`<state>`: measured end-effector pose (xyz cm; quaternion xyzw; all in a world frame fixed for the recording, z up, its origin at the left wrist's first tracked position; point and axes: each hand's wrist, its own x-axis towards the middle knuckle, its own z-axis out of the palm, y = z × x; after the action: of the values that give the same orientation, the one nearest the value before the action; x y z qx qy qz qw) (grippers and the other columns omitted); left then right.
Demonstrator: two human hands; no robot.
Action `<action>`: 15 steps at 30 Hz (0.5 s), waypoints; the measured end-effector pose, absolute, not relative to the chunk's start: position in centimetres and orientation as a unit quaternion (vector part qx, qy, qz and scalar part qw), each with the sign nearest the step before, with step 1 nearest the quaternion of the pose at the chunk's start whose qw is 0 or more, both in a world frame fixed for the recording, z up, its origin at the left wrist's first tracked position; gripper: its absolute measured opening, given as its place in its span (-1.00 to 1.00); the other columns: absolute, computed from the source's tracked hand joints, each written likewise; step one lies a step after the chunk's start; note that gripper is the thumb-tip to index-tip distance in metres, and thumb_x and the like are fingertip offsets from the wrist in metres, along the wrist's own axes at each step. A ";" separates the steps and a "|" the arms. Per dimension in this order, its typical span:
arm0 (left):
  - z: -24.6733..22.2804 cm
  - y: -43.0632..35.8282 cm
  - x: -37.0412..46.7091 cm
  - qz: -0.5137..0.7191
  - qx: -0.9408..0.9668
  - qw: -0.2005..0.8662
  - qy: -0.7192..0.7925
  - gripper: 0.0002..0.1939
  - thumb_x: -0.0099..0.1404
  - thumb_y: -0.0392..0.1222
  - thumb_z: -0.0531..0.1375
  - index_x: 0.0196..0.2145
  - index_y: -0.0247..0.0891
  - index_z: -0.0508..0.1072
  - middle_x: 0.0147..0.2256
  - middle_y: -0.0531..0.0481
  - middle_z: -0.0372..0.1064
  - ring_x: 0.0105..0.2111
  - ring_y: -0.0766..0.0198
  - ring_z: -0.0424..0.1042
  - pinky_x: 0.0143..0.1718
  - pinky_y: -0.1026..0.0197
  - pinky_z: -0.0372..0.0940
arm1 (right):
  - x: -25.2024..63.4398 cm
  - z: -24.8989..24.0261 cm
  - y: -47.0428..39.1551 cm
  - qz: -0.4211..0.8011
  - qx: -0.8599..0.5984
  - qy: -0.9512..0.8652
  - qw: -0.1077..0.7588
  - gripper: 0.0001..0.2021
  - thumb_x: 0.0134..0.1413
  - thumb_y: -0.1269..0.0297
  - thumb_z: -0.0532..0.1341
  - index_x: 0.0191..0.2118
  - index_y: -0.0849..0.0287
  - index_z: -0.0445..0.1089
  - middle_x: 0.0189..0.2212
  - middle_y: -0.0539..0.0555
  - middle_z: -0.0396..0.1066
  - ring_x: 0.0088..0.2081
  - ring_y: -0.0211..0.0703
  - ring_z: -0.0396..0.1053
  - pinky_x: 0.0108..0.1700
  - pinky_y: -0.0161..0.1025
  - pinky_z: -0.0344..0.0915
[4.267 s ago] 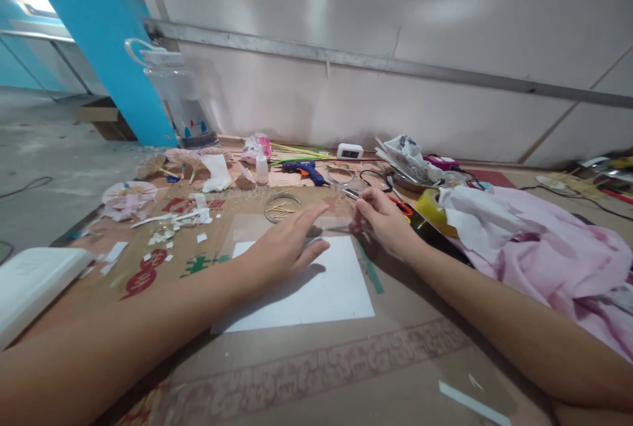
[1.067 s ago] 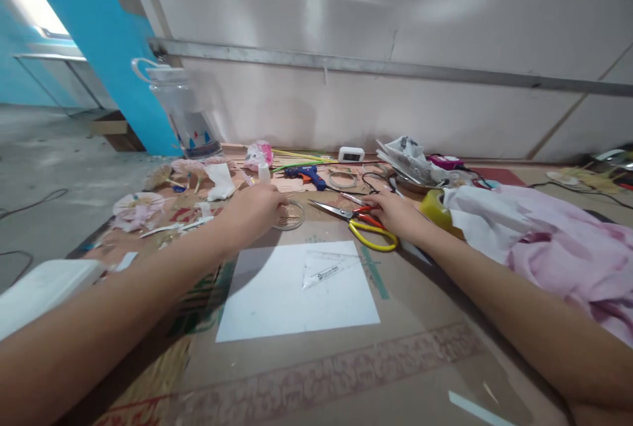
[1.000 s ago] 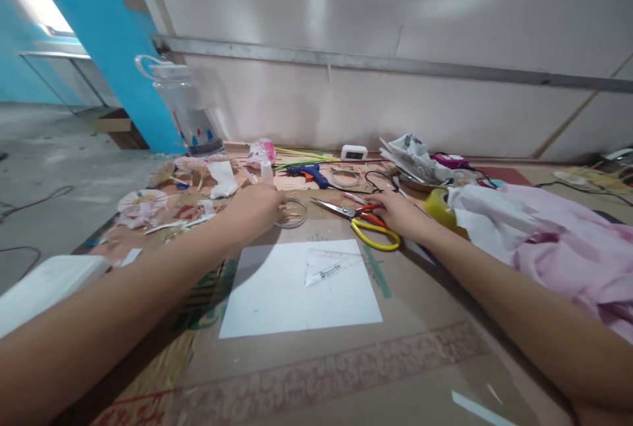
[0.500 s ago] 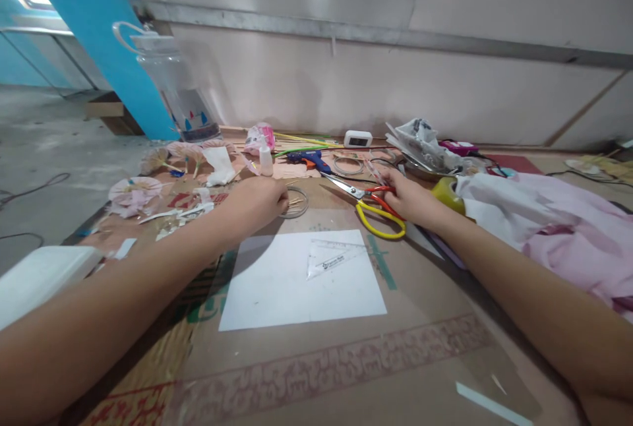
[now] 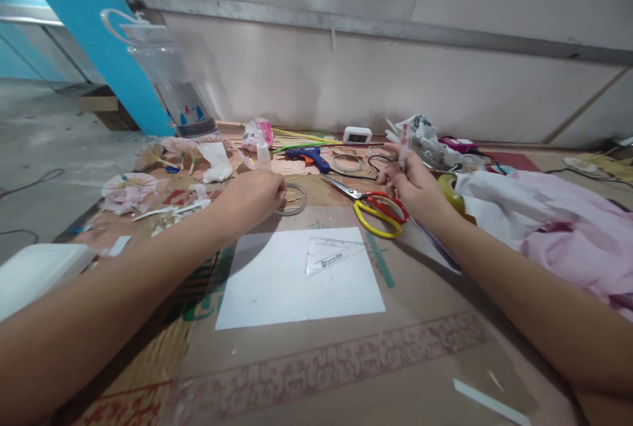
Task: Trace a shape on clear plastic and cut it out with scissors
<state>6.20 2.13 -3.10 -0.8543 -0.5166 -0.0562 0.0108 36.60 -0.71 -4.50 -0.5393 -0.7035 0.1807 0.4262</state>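
Along the lower left edge of the frame sits a white box (image 5: 42, 277), and at upper left stands a clear jug (image 5: 173, 80). Left of center, my left hand (image 5: 254, 195) is curled, knuckles up, beside a gray ring (image 5: 305, 199) with thin sticks inside it; I cannot tell whether my fingers pinch anything. At center, a white sheet (image 5: 277, 281) lies flat with a clear set square (image 5: 330, 257) on its upper right part, and a blue glue gun (image 5: 316, 159) lies above. Right of center, scissors (image 5: 378, 207) lie just beside my right hand (image 5: 413, 185), which pinches a red-tipped pen (image 5: 404, 147) upright. Farther right are a yellow tape roll (image 5: 450, 192) and pink cloth (image 5: 564, 215).
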 end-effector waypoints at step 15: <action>-3.1 1.6 5.8 -0.093 -0.893 0.074 -0.435 -0.72 0.23 -0.33 0.12 -0.12 -0.26 0.52 -0.17 -0.18 0.42 -0.24 0.09 0.44 -0.30 0.17 0.24 | 32.3 -0.7 -6.1 0.114 -0.410 -0.853 0.303 -0.35 0.17 -0.38 -0.12 -0.62 0.11 -0.01 -0.59 -0.04 0.02 -0.49 -0.21 0.10 -0.43 -0.22 -0.04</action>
<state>5.84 1.61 -3.11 -0.8925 -0.4349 -0.0933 0.0745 32.33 -6.09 -0.66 -0.4099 -0.8528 0.1137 0.3031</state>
